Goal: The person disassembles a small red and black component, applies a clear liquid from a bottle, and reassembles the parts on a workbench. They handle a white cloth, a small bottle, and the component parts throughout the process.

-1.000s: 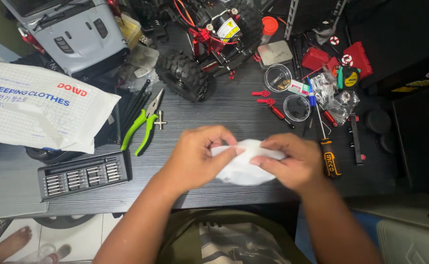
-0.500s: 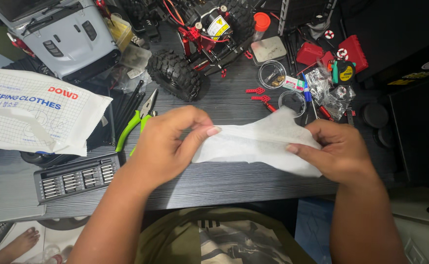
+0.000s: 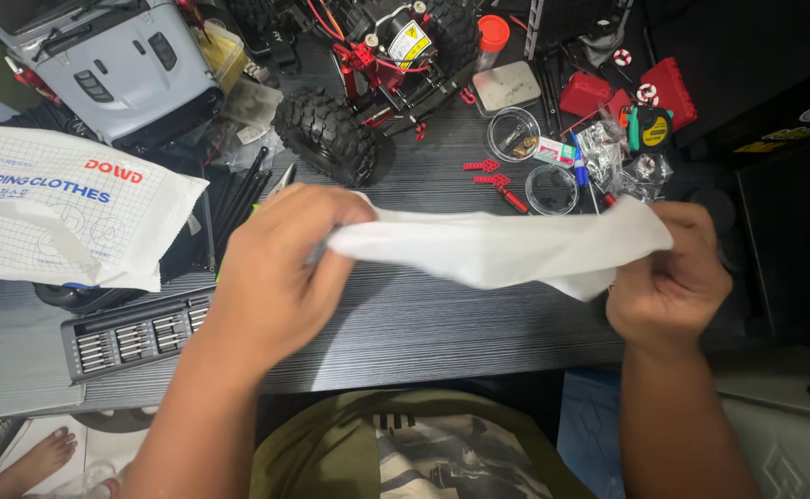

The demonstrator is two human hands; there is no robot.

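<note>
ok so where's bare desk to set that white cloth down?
The bare strip of dark wood-grain desk runs along the near edge, under the white cloth held between left hand and right hand, bordered left by the grey screwdriver bit case. The far side is crowded: red-framed model truck chassis, clear round dishes, red parts.

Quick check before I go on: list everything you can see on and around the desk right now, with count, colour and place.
cloth: 1, white, stretched between both hands
wipes pack: 1, white, left on desk
bit case: 1, grey, front left
car body: 1, grey, top left
chassis: 1, red and black, top centre
tyre: 1, black, beside chassis
dishes: 2, clear, right of centre
tape measure: 1, yellow and black, top right
desk: 1, dark grey
left hand: grips cloth's left end
right hand: grips cloth's right end
</note>
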